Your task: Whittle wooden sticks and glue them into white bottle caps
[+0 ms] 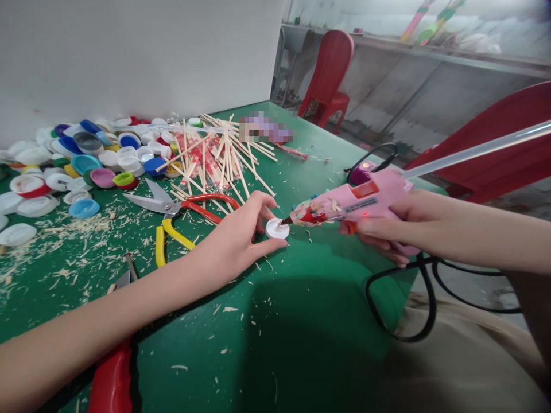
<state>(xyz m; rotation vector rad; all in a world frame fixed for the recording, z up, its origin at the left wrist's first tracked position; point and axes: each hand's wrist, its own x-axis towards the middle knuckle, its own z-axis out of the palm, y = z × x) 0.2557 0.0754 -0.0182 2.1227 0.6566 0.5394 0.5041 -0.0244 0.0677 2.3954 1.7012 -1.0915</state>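
Observation:
A small white bottle cap [278, 229] lies on the green table with its hollow side up. My left hand [245, 229] is curled around it, thumb and fingers at its rim. In my right hand [387, 229] is a pink hot glue gun [365, 201], gripped by its handle. The gun's nozzle points left and down into the cap, and its front is crusted with dried glue. A long clear glue stick [477, 152] sticks out of the back. A small red light glows on its side.
Scissors [172, 209] with red and yellow handles lie beyond my left forearm, near a red-handled tool [111, 373]. Many coloured bottle caps [102, 178] and wooden sticks [226, 155] pile up at the back. A black cable [372, 312] loops over the table's right edge. Red chairs [329, 69] stand behind.

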